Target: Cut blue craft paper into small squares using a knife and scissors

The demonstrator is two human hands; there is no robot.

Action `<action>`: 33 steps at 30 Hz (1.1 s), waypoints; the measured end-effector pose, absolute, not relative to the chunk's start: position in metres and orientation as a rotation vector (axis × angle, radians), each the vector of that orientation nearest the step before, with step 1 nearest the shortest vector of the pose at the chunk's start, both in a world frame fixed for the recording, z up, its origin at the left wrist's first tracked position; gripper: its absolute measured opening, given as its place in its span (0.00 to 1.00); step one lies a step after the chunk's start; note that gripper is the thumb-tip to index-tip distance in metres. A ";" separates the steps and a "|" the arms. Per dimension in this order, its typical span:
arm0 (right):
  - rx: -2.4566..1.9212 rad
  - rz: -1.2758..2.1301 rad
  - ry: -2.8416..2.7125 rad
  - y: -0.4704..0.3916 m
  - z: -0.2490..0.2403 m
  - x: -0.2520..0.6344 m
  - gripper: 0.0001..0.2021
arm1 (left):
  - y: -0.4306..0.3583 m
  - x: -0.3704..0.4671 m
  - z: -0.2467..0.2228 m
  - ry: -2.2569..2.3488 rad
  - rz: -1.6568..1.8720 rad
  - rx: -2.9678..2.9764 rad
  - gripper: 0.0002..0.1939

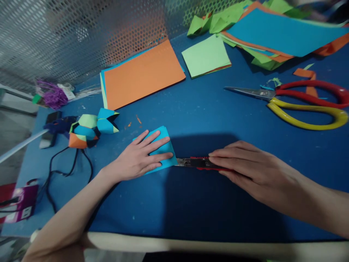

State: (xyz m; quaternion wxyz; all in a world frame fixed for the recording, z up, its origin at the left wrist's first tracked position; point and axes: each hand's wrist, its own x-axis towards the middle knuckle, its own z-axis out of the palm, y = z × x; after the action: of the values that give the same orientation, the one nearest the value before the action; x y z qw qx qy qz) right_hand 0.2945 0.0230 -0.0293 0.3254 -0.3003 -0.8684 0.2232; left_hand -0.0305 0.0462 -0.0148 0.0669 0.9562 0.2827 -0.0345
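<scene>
Paper [164,149] under left hand [136,159], cutter [196,162] in right hand [247,165]

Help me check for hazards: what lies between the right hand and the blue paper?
The head view shows a cutter, held by the right hand, its metal end at the blue paper.

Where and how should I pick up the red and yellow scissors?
Probably by the handle loops, coming from the right: the scissors lie with those wide loops to the right and the pointed blades aimed left.
</scene>
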 end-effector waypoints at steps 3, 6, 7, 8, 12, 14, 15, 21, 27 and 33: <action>-0.801 0.564 -2.272 0.017 -0.029 0.293 0.11 | 0.046 -0.031 -0.016 0.854 -0.100 2.881 0.21; -0.826 0.550 -2.285 0.012 -0.029 0.292 0.11 | 0.046 -0.031 -0.017 0.843 -0.063 2.895 0.21; -0.836 0.544 -2.288 0.011 -0.029 0.291 0.11 | 0.046 -0.031 -0.017 0.842 -0.058 2.897 0.21; -0.842 0.536 -2.287 0.010 -0.029 0.291 0.11 | 0.046 -0.032 -0.017 0.842 -0.059 2.897 0.21; -0.834 0.513 -2.272 0.007 -0.032 0.289 0.11 | 0.047 -0.032 -0.017 0.859 -0.089 2.883 0.20; -0.841 0.515 -2.281 0.006 -0.032 0.289 0.11 | 0.047 -0.031 -0.017 0.863 -0.098 2.878 0.21; -0.851 0.515 -2.285 0.005 -0.032 0.288 0.10 | 0.047 -0.031 -0.017 0.864 -0.103 2.876 0.21; -0.847 0.511 -2.268 0.002 -0.032 0.286 0.10 | 0.047 -0.030 -0.015 0.886 -0.154 2.842 0.21; -0.844 0.488 -2.279 0.002 -0.032 0.283 0.09 | 0.047 -0.030 -0.015 0.880 -0.189 2.833 0.21; -0.864 0.474 -2.267 0.000 -0.031 0.284 0.09 | 0.047 -0.032 -0.016 0.864 -0.178 2.861 0.21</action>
State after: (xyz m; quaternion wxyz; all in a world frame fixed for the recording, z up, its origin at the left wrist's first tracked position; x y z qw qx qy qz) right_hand 0.2838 -0.0003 -0.0314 0.3286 -0.3300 -0.8662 0.1810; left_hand -0.0316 0.0467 -0.0160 0.0736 0.9530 0.2877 -0.0594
